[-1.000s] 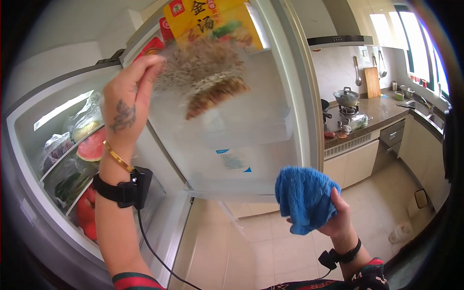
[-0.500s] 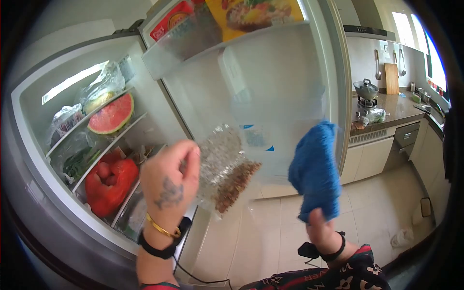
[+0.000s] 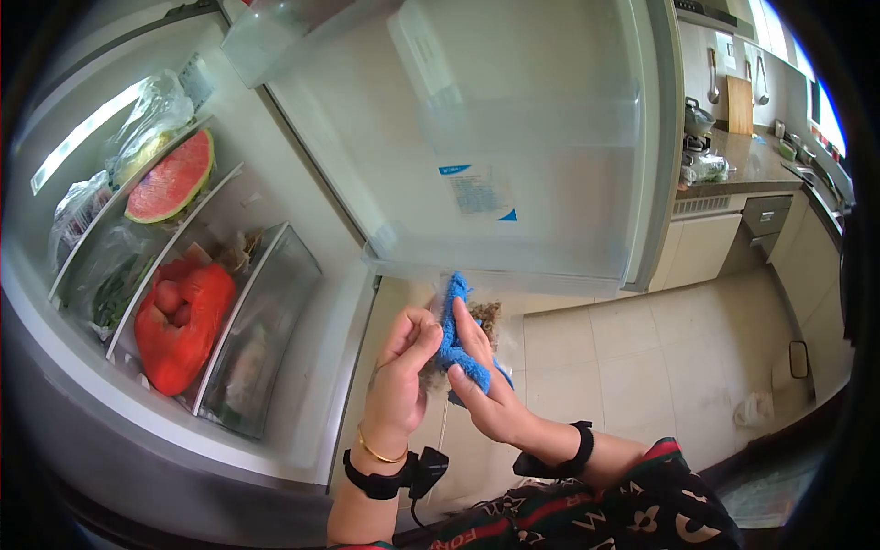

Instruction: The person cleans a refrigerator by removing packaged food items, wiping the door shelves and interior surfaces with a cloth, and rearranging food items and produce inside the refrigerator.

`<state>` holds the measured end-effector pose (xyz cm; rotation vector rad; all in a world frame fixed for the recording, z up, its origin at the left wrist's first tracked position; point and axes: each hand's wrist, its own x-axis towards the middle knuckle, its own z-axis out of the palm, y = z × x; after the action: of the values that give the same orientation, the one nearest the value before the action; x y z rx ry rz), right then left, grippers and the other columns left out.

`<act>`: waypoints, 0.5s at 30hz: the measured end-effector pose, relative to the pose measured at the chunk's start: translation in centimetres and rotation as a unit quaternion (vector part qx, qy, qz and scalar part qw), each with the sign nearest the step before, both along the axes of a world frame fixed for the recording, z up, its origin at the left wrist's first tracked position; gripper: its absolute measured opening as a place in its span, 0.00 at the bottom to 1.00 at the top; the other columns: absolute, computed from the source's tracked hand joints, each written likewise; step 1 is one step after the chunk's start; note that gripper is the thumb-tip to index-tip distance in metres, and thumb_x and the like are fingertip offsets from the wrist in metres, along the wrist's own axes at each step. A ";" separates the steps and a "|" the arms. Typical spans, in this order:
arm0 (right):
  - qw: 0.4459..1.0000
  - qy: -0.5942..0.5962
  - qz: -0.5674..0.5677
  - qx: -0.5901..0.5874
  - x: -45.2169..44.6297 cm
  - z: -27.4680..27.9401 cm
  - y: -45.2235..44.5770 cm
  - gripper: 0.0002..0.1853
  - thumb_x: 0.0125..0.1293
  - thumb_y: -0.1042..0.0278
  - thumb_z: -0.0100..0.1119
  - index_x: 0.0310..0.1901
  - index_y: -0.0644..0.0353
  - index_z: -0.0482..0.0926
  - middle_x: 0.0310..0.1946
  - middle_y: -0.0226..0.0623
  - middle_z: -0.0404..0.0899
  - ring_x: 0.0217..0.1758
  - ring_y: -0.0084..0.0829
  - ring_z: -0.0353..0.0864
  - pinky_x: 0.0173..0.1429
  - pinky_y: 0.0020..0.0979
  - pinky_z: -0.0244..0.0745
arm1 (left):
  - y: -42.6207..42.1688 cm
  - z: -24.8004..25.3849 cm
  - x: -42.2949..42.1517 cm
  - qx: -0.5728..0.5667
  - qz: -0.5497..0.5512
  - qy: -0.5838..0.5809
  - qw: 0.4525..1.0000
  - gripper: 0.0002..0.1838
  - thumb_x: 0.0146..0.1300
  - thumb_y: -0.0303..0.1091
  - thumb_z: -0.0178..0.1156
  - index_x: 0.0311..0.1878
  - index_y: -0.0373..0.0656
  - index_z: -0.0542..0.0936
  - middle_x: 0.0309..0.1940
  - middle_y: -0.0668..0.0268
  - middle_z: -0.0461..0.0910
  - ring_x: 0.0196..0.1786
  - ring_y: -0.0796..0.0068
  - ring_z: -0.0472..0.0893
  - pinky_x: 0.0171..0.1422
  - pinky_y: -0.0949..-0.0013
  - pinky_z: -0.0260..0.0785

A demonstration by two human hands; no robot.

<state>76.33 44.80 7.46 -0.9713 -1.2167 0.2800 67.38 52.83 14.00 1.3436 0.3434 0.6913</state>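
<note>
My left hand is closed, its fingers pinched on a clear plastic bag, which is mostly hidden behind both hands. Brown dried bits inside the bag show past my right fingers. Close beside it, my right hand grips a blue cloth, folded between thumb and fingers. The cloth lies against the bag and the left fingertips. Both hands are held in front of the open fridge, just below the lower door shelf.
At left, the open fridge holds a cut watermelon, a red bag with round items, plastic-wrapped greens and a clear drawer. Behind the door are a counter with a pot and a tiled floor.
My right hand has brought the blue cloth left, up against the bag. My left hand has moved right and down with the bag. The view has tilted downward.
</note>
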 end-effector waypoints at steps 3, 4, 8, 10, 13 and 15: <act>0.998 -0.043 -0.052 -0.012 0.0 -1.3 0.6 0.33 0.68 0.59 0.45 0.71 0.60 0.48 0.73 0.45 0.45 0.74 0.52 0.41 0.74 0.47 0.37 | -0.3 -0.5 -0.2 -0.100 -0.064 -0.053 0.991 0.03 0.69 0.32 0.50 0.38 0.48 0.68 0.36 0.75 0.70 0.41 0.84 0.71 0.49 0.75 0.65; 0.994 -0.071 -0.083 -0.015 0.1 -1.6 0.6 0.33 0.68 0.58 0.45 0.71 0.60 0.49 0.73 0.45 0.46 0.74 0.52 0.42 0.73 0.47 0.38 | -0.5 -0.3 -0.5 -0.118 -0.077 -0.061 0.988 0.04 0.69 0.34 0.50 0.40 0.47 0.67 0.38 0.74 0.71 0.43 0.81 0.73 0.50 0.72 0.67; 0.978 -0.123 -0.165 -0.034 0.4 -2.0 0.6 0.33 0.67 0.53 0.43 0.71 0.58 0.52 0.71 0.46 0.50 0.71 0.52 0.48 0.71 0.49 0.41 | -0.7 -0.6 -1.3 -0.163 -0.098 -0.090 0.978 0.04 0.69 0.33 0.50 0.41 0.47 0.66 0.46 0.68 0.73 0.51 0.73 0.74 0.56 0.65 0.68; 0.981 -0.082 -0.172 -0.043 1.0 -2.2 1.0 0.33 0.67 0.53 0.43 0.70 0.57 0.53 0.70 0.46 0.51 0.70 0.51 0.50 0.71 0.48 0.42 | -0.5 -0.6 -1.6 -0.161 -0.111 -0.103 0.975 0.04 0.69 0.33 0.50 0.41 0.47 0.66 0.50 0.64 0.73 0.55 0.68 0.73 0.59 0.61 0.67; 0.991 -0.016 -0.131 -0.032 2.9 -3.4 2.6 0.32 0.67 0.52 0.43 0.70 0.56 0.55 0.68 0.48 0.54 0.69 0.50 0.53 0.71 0.46 0.44 | 0.0 -0.4 -2.3 -0.179 -0.156 -0.116 0.964 0.05 0.68 0.34 0.50 0.41 0.46 0.66 0.54 0.60 0.72 0.58 0.63 0.72 0.61 0.56 0.66; 0.996 -0.009 -0.082 -0.031 4.6 -4.0 3.2 0.31 0.68 0.52 0.42 0.69 0.55 0.56 0.67 0.49 0.56 0.69 0.50 0.53 0.71 0.45 0.44 | 1.0 -1.0 -3.1 -0.181 -0.172 -0.116 0.961 0.06 0.67 0.34 0.51 0.40 0.44 0.66 0.53 0.59 0.72 0.57 0.60 0.73 0.61 0.54 0.66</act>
<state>80.89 47.96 3.42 -1.1230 -1.1422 0.1794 64.27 53.87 13.02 0.9290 0.0377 0.4597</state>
